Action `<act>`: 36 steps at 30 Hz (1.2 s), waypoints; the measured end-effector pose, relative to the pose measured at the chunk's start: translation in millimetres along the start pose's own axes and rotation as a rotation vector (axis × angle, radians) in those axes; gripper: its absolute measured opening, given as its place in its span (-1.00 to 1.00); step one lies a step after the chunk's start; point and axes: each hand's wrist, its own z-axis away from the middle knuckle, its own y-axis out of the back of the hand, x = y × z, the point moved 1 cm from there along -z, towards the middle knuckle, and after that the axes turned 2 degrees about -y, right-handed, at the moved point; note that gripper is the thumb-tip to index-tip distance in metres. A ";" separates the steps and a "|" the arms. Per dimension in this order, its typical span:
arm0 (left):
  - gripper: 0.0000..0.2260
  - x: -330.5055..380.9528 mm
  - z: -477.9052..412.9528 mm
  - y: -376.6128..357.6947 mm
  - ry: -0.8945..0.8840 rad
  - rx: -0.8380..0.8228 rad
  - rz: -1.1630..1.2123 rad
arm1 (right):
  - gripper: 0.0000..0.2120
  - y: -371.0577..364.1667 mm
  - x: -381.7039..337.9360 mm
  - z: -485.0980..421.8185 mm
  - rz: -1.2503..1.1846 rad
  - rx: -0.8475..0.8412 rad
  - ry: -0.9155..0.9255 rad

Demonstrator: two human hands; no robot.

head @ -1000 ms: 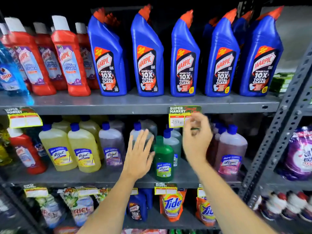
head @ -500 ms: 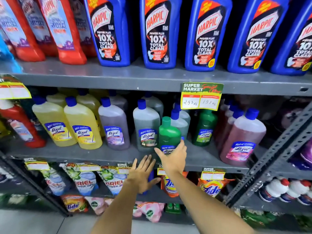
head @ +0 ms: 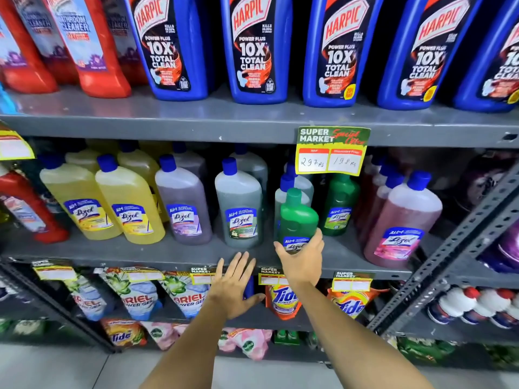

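**Gripping a small green bottle at the front of the middle shelf**

Reaching forward, the right hand [head: 302, 265] has hold of the green bottle [head: 297, 217] around its lower part. The thumb curls up the left side of the label and a finger shows on the right side, so the hand is closed round it. The bottle is upright, cap on top, at the front of the middle shelf [head: 140, 254]. It is just in front of a pair of pale bottles with blue caps, between the grey bottle [head: 240, 211] to its left and a second, larger green bottle [head: 341, 203] to its right. The hand hides its base, so I cannot tell whether it rests on the shelf or is lifted off it.

The left hand [head: 236, 287] is flat and wide open, fingers straight and spread, thumb pointing right. It holds nothing and sits in front of the shelf edge, just below the grey bottle and beside the right wrist.

A yellow price tag [head: 332, 150] hangs from the shelf above, overlapping the top of the larger green bottle. Along the middle shelf stand yellow bottles [head: 129, 203], a purple bottle [head: 184, 206] and a pink bottle [head: 401, 220]. Blue bottles [head: 252, 49] and red bottles [head: 92, 51] line the top shelf, and detergent pouches [head: 283, 301] fill the one below.
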 end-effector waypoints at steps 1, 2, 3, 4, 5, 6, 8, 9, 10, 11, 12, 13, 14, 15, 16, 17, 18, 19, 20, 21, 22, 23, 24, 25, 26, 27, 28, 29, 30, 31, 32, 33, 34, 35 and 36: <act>-0.22 0.3 0.0 -1.0 0.001 -0.004 0.000 | -0.04 5.2 3.9 -4.3 -0.005 0.007 -0.009; -0.23 0.6 -0.1 -1.3 -0.001 0.000 -0.002 | -0.03 11.1 7.3 -8.9 -0.011 0.012 -0.020; -0.23 0.9 -0.1 -2.0 0.000 0.006 -0.004 | -0.03 16.8 10.7 -14.1 -0.019 0.015 -0.029; -0.23 1.2 -0.6 -1.9 0.001 0.000 -0.009 | -0.04 22.6 14.6 -19.8 -0.033 0.018 -0.033; -0.24 1.1 -1.1 -1.4 0.007 -0.008 -0.015 | -0.05 28.3 18.6 -25.9 -0.053 0.022 -0.037; -0.24 1.0 -1.5 -1.1 0.010 -0.016 -0.020 | -0.06 34.1 22.6 -32.2 -0.073 0.029 -0.044; -0.24 0.6 -1.7 -0.6 0.012 -0.029 -0.025 | -0.07 45.4 29.2 -43.5 -0.091 0.041 -0.056; -0.24 0.4 -2.0 -0.1 0.013 -0.031 -0.030 | -0.06 50.2 32.2 -48.3 -0.092 0.045 -0.058; -0.24 0.4 -2.1 0.4 0.015 -0.033 -0.034 | -0.05 54.2 34.9 -52.5 -0.091 0.046 -0.057; -0.24 0.4 -2.4 0.8 0.014 -0.028 -0.037 | -0.04 57.3 36.9 -55.5 -0.091 0.042 -0.056; -0.24 0.7 -2.5 1.2 0.015 -0.030 -0.042 | -0.03 59.7 38.5 -57.1 -0.091 0.035 -0.054; -0.24 0.9 -2.5 1.3 0.020 -0.034 -0.043 | -0.02 61.0 39.8 -58.1 -0.091 0.029 -0.049; -0.23 1.1 -2.4 1.9 0.027 -0.041 -0.047 | -0.02 61.7 40.7 -57.9 -0.093 0.027 -0.041; -0.23 1.3 -2.1 2.3 0.031 -0.042 -0.055 | -0.01 61.5 41.1 -57.5 -0.095 0.026 -0.037; -0.23 1.5 -1.9 2.2 0.033 -0.038 -0.060 | 0.00 60.7 41.4 -56.1 -0.096 0.026 -0.035; -0.22 1.3 -1.5 1.6 0.031 -0.032 -0.064 | 0.02 59.2 41.4 -54.0 -0.093 0.026 -0.039; -0.22 1.3 -1.5 0.8 0.030 -0.026 -0.066 | 0.05 57.5 41.7 -52.5 -0.088 0.028 -0.046; -0.22 1.5 -1.5 0.5 0.029 -0.019 -0.069 | 0.08 55.8 42.5 -51.5 -0.085 0.030 -0.059; -0.22 1.0 -1.5 0.1 0.028 -0.012 -0.071 | 0.10 54.0 43.2 -50.8 -0.084 0.031 -0.073; -0.22 0.7 -1.8 0.2 0.024 -0.004 -0.075 | 0.09 53.0 44.0 -50.8 -0.081 0.032 -0.086; -0.22 0.4 -2.3 0.2 0.019 0.000 -0.078 | 0.07 52.4 44.7 -52.1 -0.074 0.033 -0.092; -0.22 0.0 -2.3 -0.1 0.016 0.002 -0.081 | 0.03 51.9 45.7 -54.0 -0.064 0.030 -0.094; -0.22 -0.3 -2.0 -0.5 0.014 0.003 -0.083 | 0.00 51.9 46.5 -55.7 -0.057 0.022 -0.092; -0.22 -0.4 -1.8 -0.3 0.012 0.004 -0.086 | -0.02 52.0 47.2 -58.1 -0.056 0.011 -0.088; -0.22 0.2 -1.7 -1.0 0.012 0.003 -0.084 | -0.03 52.1 48.9 -60.8 -0.055 -0.005 -0.082; -0.22 1.0 -1.7 -1.5 0.012 0.005 -0.084 | -0.03 52.7 50.3 -63.9 -0.054 -0.019 -0.073; -0.21 2.0 -1.8 -0.8 0.010 0.004 -0.087 | -0.03 54.2 51.0 -67.1 -0.053 -0.027 -0.064; -0.21 3.2 -1.8 -0.3 0.010 0.003 -0.090 | -0.04 55.8 52.0 -70.8 -0.049 -0.033 -0.058; -0.20 4.2 -2.3 -0.1 0.009 0.005 -0.093 | -0.05 57.1 52.4 -74.7 -0.046 -0.038 -0.056; -0.20 4.5 -2.8 -0.4 0.009 0.008 -0.094 | -0.06 57.6 52.1 -78.4 -0.043 -0.046 -0.058; -0.20 4.3 -2.7 -1.1 0.009 0.011 -0.094 | -0.07 57.9 52.0 -81.1 -0.041 -0.052 -0.060; -0.19 4.3 -2.3 -1.6 0.008 0.014 -0.091 | -0.07 57.9 52.3 -82.9 -0.038 -0.057 -0.060; -0.19 4.2 -1.7 -1.8 0.008 0.017 -0.086 | -0.08 57.8 53.0 -84.0 -0.035 -0.060 -0.056; -0.19 4.3 -1.3 -1.9 0.006 0.021 -0.083 | -0.07 57.6 54.4 -84.7 -0.031 -0.061 -0.051; -0.19 4.6 -0.8 -1.6 0.004 0.023 -0.080 | -0.07 57.7 55.6 -85.1 -0.028 -0.060 -0.045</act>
